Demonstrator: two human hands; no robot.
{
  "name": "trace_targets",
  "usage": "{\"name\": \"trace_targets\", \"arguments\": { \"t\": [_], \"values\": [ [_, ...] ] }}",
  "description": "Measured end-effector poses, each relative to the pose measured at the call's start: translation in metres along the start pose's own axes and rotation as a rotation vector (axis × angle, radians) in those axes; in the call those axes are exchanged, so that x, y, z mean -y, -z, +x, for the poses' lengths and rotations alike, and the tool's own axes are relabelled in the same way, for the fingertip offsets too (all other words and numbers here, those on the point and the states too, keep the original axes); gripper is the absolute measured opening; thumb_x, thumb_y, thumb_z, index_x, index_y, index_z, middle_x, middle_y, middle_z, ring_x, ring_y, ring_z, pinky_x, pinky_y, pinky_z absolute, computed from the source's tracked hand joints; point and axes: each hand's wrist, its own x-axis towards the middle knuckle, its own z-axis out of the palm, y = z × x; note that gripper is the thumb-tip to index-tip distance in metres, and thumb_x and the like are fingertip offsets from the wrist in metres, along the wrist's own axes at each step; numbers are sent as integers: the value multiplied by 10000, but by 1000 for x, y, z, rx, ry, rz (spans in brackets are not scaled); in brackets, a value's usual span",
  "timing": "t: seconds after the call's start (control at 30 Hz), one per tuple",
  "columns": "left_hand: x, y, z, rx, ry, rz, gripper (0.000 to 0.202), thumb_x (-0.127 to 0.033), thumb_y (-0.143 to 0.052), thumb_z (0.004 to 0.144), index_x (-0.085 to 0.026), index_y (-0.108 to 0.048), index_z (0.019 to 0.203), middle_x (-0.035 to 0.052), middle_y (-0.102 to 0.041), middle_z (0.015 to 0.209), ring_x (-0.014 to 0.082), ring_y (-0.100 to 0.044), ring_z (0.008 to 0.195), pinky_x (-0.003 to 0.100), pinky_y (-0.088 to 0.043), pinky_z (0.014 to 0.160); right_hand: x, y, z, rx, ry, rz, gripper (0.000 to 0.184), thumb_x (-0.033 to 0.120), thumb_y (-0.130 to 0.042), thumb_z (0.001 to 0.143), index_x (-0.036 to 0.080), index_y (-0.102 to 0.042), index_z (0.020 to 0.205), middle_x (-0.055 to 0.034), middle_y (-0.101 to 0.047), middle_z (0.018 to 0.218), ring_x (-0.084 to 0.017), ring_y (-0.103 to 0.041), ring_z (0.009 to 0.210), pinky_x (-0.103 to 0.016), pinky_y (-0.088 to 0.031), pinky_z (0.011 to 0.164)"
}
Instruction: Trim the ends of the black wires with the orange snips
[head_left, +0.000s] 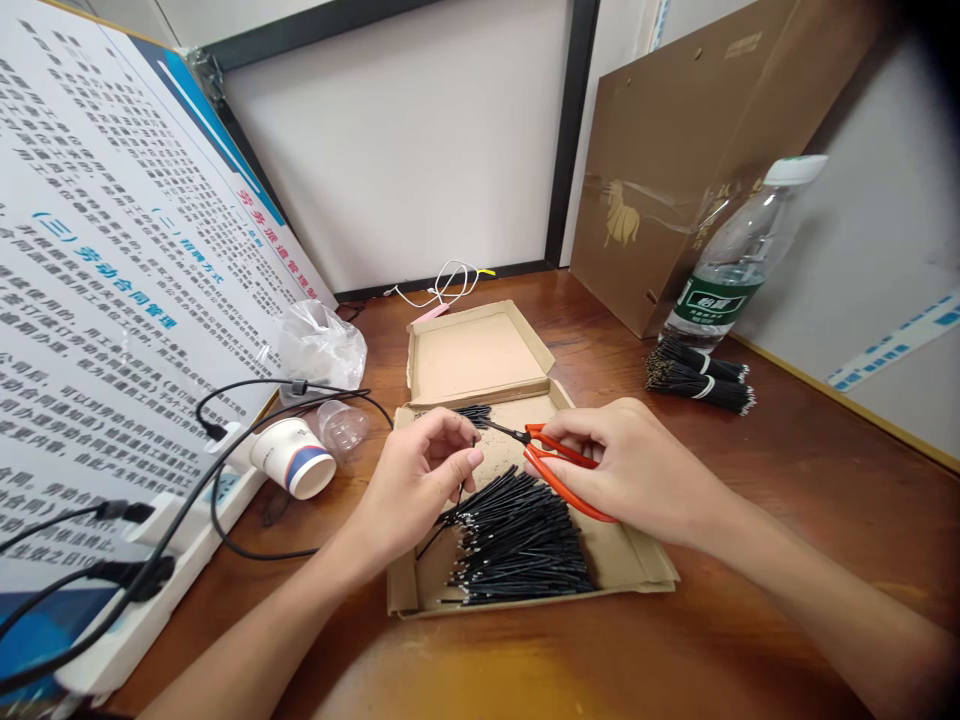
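Observation:
My left hand is closed in a pinch on a thin black wire that hangs down from my fingers. My right hand grips red-handled cutters, whose dark tip points left and meets the wire just beside my left fingertips. Both hands hover over a flat open cardboard box. A heap of short black wires with stripped ends lies in the box below my hands.
Two tied bundles of black wires lie at the right by a clear water bottle and a brown paper bag. At the left are a tipped paper cup, a plastic bag, a power strip with cables, and a printed board.

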Motion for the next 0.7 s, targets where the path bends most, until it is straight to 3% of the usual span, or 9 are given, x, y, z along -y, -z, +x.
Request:
{"name": "trace_targets", "arguments": {
  "t": [0.1,0.4,0.7],
  "values": [
    [1,0,0,-9,-27,-25,141,-144,-598,836,-161,-529,957,-30,-557,666,89,-564,533,184,-449,465,0,0,0,-2,-6,-2,203,291,-566,801,157,-666,686,39,-433,500,-98,-332,492,-256,-271,477],
    [2,2,1,-63,-83,88,173,-96,-575,827,-120,-648,981,4,-620,655,92,-572,554,191,-472,505,-2,0,0,-24,-1,-3,227,295,-576,796,170,-616,611,52,-378,494,-91,-305,489,-251,-260,471],
    [-2,2,1,-155,-63,33,180,-115,-670,767,-92,-679,945,18,-668,641,87,-588,541,175,-491,511,-1,0,0,-17,5,-1,211,297,-577,799,167,-650,650,51,-396,490,-90,-319,482,-250,-265,470]
  ]
}}
